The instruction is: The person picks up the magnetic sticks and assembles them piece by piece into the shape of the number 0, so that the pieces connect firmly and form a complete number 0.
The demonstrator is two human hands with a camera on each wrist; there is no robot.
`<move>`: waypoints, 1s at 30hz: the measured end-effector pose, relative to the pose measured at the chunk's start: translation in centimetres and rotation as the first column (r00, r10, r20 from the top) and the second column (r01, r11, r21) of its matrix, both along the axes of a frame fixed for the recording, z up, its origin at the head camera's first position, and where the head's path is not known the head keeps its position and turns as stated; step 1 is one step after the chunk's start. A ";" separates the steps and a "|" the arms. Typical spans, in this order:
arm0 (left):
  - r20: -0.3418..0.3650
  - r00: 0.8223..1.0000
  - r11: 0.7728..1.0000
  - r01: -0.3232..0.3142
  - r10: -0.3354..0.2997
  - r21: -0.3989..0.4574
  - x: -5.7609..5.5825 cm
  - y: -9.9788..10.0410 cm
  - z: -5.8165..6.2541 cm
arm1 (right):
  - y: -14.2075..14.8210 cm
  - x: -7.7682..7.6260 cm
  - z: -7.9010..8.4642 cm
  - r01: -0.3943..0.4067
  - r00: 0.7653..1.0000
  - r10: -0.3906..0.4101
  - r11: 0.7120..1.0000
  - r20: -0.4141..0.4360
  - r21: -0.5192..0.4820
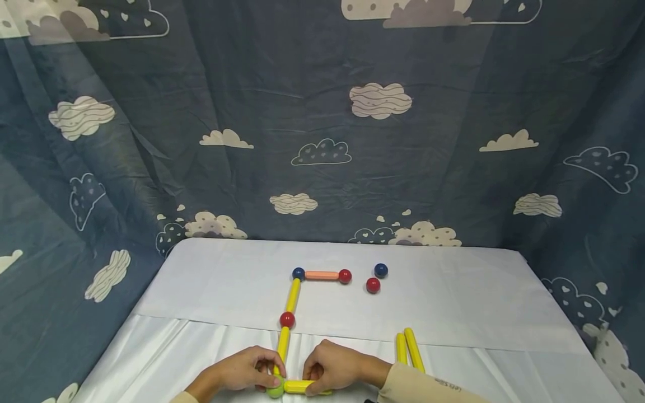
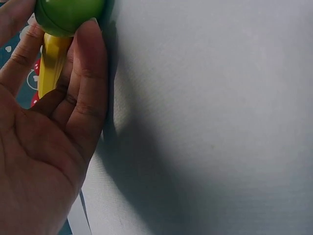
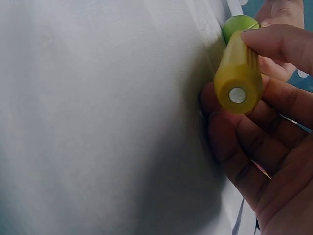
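From the head view, we had our left hand pinching a green ball at the near edge of the picture, and our right hand gripping a short yellow stick whose end sat right up against that ball. A second yellow stick ran away from the green ball to a red ball, then a third yellow stick went on to a blue ball, where an orange stick turned off right to another red ball. Off to the right of that we had a loose blue ball and a loose red ball just beside each other, plus two spare yellow sticks nearer us, all on a white cloth. In the left wrist view, our fingertips were on the green ball, with yellow showing below it; we couldn't tell every finger's position. In the right wrist view, our thumb lay over the held stick, fingers curled under it, its pale round tip facing the camera.
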State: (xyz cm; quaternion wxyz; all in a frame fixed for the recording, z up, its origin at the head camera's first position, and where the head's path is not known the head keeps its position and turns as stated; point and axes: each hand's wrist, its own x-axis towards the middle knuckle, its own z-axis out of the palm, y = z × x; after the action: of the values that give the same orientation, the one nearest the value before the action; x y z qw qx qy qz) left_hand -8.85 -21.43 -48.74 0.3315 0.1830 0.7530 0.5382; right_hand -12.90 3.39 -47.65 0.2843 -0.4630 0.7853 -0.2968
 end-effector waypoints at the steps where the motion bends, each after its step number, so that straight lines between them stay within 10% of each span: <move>1: -0.002 1.000 1.000 0.001 -0.001 -0.002 0.0 0.0 0.0 | 0.0 0.0 0.0 -0.002 1.000 0.002 1.000 -0.009 -0.002; 19: -0.044 0.999 1.000 0.006 -0.006 -0.011 0.1 0.0 -0.1 | 0.2 0.1 -0.1 0.016 1.000 -0.015 1.000 -0.012 0.025; 30: -0.043 0.999 0.999 0.002 -0.004 -0.034 0.2 0.1 -0.1 | 1.1 -0.7 0.0 0.073 0.989 -0.067 0.996 0.134 -0.043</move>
State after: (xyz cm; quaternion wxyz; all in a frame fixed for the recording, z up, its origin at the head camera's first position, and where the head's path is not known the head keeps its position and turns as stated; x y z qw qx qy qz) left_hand -8.66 -21.30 -48.79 0.3193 0.1899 0.7686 0.5208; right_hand -13.58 4.47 -47.64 0.3143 -0.4211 0.7731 -0.3553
